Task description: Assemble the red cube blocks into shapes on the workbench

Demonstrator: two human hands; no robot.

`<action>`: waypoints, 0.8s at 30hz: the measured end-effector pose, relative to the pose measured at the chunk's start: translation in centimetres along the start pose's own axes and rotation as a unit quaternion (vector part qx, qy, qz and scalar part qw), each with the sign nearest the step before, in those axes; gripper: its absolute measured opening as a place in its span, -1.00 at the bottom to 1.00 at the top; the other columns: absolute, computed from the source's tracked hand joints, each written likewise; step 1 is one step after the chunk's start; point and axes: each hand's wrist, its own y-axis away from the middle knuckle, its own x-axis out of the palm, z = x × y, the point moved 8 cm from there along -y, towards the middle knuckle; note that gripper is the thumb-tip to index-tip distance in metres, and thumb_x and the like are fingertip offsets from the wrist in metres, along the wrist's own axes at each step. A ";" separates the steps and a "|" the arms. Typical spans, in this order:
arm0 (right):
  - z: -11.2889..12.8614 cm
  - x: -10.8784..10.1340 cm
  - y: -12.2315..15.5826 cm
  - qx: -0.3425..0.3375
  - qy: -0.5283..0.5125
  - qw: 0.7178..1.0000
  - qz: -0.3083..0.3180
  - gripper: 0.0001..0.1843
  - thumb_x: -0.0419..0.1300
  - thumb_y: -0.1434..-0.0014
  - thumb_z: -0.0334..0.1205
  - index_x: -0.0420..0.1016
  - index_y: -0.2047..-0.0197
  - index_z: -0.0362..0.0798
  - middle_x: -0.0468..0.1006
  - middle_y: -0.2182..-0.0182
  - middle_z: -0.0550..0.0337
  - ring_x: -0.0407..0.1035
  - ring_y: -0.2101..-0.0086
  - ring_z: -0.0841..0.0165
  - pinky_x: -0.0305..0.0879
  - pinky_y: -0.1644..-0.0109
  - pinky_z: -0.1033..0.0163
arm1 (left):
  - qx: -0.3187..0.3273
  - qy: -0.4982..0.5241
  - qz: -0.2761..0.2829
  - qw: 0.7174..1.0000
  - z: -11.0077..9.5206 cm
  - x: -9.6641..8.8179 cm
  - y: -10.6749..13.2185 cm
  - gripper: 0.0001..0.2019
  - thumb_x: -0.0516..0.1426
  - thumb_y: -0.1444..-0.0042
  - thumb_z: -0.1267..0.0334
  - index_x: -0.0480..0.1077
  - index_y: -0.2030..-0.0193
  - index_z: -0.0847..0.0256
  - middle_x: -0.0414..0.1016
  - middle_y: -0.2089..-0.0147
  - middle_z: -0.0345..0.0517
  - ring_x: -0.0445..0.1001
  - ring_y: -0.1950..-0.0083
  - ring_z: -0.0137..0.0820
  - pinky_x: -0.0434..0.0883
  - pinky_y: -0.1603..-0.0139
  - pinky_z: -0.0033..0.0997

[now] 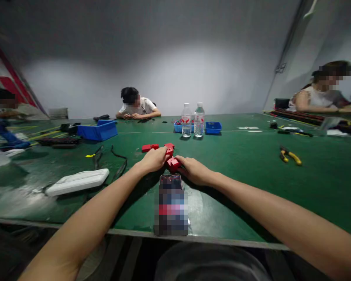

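Just beyond the phone (171,203), the left hand (153,160) and right hand (194,171) both pinch small red blocks (172,162) between them. The blocks look light, stiff and smooth, best gripped by their flat sides.

Grey wall (163,47), broad green table (251,171), dim uneven light
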 end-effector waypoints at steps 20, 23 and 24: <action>-3.6 0.5 -3.1 0.095 -0.315 0.943 -0.049 -0.57 -0.08 -0.31 0.05 0.35 0.35 -0.11 0.49 0.43 0.14 0.37 0.40 0.37 0.27 0.26 0.26 | 0.032 0.169 -0.126 0.977 0.3 -1.2 -0.4 -0.81 0.01 -0.25 0.30 0.31 0.04 0.27 0.40 0.09 0.05 0.43 0.09 -0.26 0.38 0.03 -0.27; -3.9 1.3 -4.0 0.104 -0.349 0.930 -0.049 -0.61 0.01 -0.25 0.04 0.38 0.37 -0.12 0.47 0.46 0.18 0.33 0.46 0.41 0.24 0.34 0.30 | 0.024 0.178 -0.141 0.974 0.2 -1.5 -0.2 -0.82 -0.02 -0.27 0.31 0.31 0.06 0.26 0.38 0.07 0.06 0.42 0.07 -0.26 0.37 0.00 -0.24; -3.9 1.4 -4.1 0.105 -0.361 0.925 -0.054 -0.64 0.04 -0.24 0.02 0.40 0.34 -0.12 0.48 0.44 0.18 0.34 0.46 0.41 0.25 0.33 0.30 | 0.023 0.181 -0.147 0.972 0.1 -1.6 -0.1 -0.83 -0.02 -0.26 0.32 0.31 0.06 0.26 0.37 0.06 0.06 0.42 0.06 -0.26 0.37 -0.02 -0.24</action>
